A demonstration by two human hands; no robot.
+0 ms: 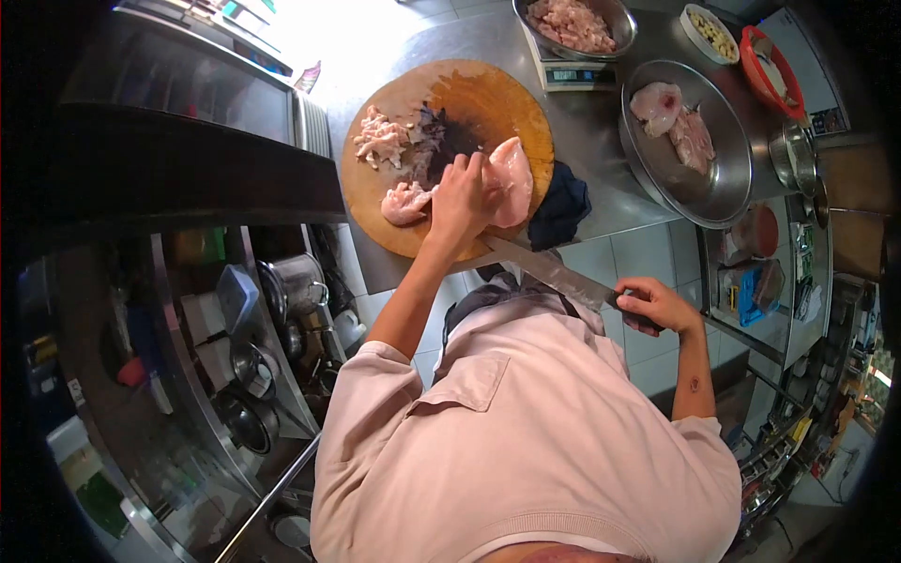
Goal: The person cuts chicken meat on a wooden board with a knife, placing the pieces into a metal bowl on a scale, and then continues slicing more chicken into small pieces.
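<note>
My left hand (460, 199) is over the round wooden chopping board (375, 230), its fingers curled against the left edge of a raw chicken breast (511, 183). Where the fingertips meet the meat is partly hidden. A smaller piece of chicken (405, 204) lies just left of that hand, and a heap of cut chicken bits (380, 138) sits farther up the board. My right hand (650, 305) is closed round the dark handle of a large kitchen knife (556, 272). Its long blade points left, with the tip at the board's near edge by the breast.
Right of the board, a dark cloth (560, 205) lies on the steel table (601, 141). A large steel bowl (648, 183) holds more chicken. Behind, a bowl of cut meat (572, 23) stands on a scale (575, 77). Shelves with pots (291, 283) are at left.
</note>
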